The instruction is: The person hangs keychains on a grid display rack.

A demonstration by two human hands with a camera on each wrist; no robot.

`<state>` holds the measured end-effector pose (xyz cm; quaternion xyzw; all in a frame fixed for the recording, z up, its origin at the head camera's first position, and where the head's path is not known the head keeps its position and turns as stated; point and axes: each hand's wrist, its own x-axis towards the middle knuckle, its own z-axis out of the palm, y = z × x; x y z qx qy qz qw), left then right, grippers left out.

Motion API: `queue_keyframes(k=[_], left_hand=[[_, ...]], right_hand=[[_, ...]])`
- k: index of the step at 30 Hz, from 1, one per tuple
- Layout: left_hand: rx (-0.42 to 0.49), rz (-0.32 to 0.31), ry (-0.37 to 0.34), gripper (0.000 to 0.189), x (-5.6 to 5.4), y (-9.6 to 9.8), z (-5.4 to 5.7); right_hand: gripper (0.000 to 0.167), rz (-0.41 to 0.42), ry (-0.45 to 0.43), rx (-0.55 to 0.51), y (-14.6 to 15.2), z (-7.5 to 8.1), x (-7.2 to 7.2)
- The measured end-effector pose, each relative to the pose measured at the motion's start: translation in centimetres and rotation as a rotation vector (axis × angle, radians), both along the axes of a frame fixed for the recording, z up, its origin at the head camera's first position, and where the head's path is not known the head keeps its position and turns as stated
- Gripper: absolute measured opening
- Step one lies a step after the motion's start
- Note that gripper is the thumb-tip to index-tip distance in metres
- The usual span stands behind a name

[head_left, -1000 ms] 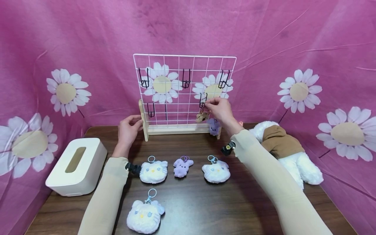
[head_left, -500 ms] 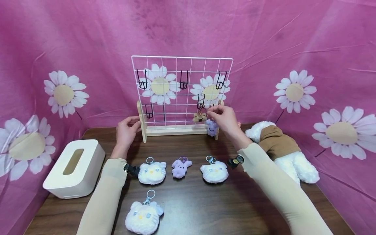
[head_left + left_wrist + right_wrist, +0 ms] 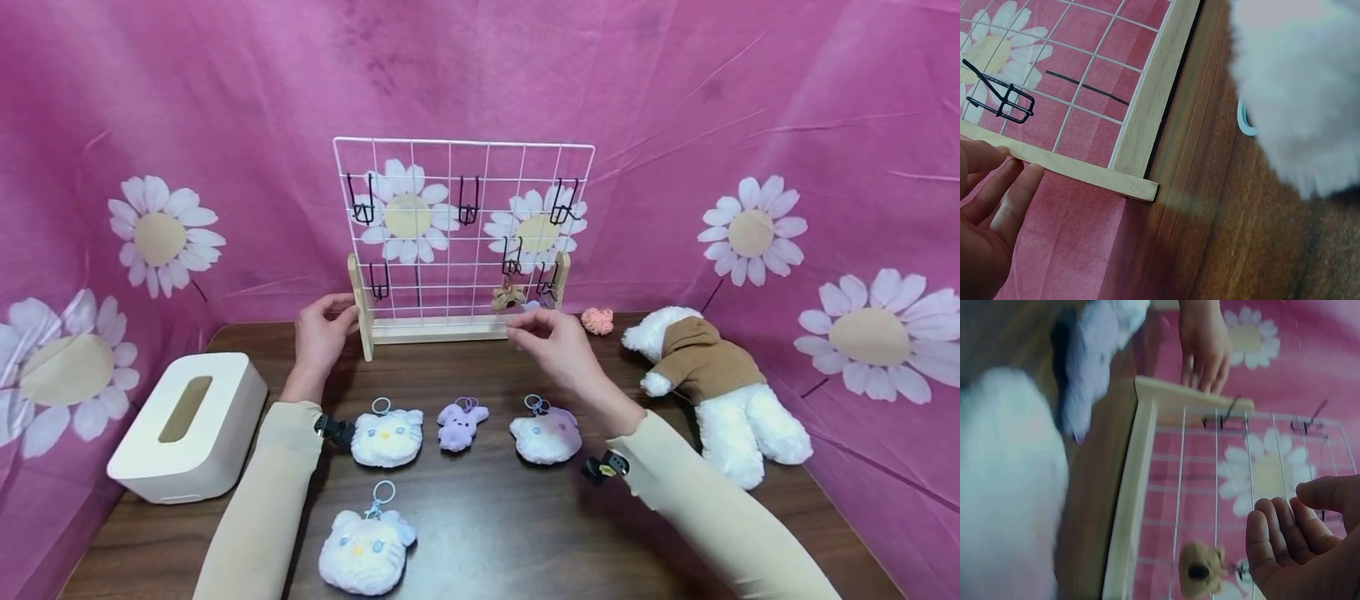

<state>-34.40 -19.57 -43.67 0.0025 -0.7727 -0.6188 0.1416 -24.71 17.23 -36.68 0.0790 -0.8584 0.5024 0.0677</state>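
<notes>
A white wire-grid rack point(image 3: 465, 142) with pale wooden ends stands at the back of the dark wood-grain desk point(image 3: 465, 533). The left hand point(image 3: 318, 335) touches the rack's left wooden upright point(image 3: 363, 310), its slightly bent fingers apart, tips against the outer edge. The right hand point(image 3: 557, 343) is before the rack's lower right part, thumb and fingers apart. A small tan plush animal-head keychain point(image 3: 508, 297) hangs from a black wire hook point(image 3: 512, 267) just beyond it; a lilac plush charm point(image 3: 536, 305) is mostly hidden behind the hand. On the desk lie three white plush cat-face keychains point(image 3: 387, 437) and a purple long-eared plush keychain point(image 3: 459, 428). The black wrist device point(image 3: 595, 472) on the right carries a yellow mark point(image 3: 606, 470), too small to read.
</notes>
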Motion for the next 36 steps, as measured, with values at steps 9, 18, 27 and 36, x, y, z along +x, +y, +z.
queue_keyframes(k=[9, 18, 27, 36], left_hand=[[0.019, -0.007, 0.002, 0.030, 0.0, 0.0, 0.1], [0.008, -0.005, 0.012, 0.030, -0.1, 0.0, 0.0], [-0.007, 0.001, 0.022, 0.029, -0.2, -0.1, 0.1], [-0.010, 0.005, 0.015, 0.030, 0.0, 0.1, 0.1]], right_hand=[[0.011, 0.106, -0.058, -0.043, -3.4, -1.8, 3.1], [0.010, 0.164, -0.101, 0.003, -5.8, -2.9, 4.8], [0.013, 0.260, -0.130, -0.002, -7.8, -4.4, 5.9], [0.013, 0.342, -0.172, -0.001, -9.8, -6.3, 6.8]])
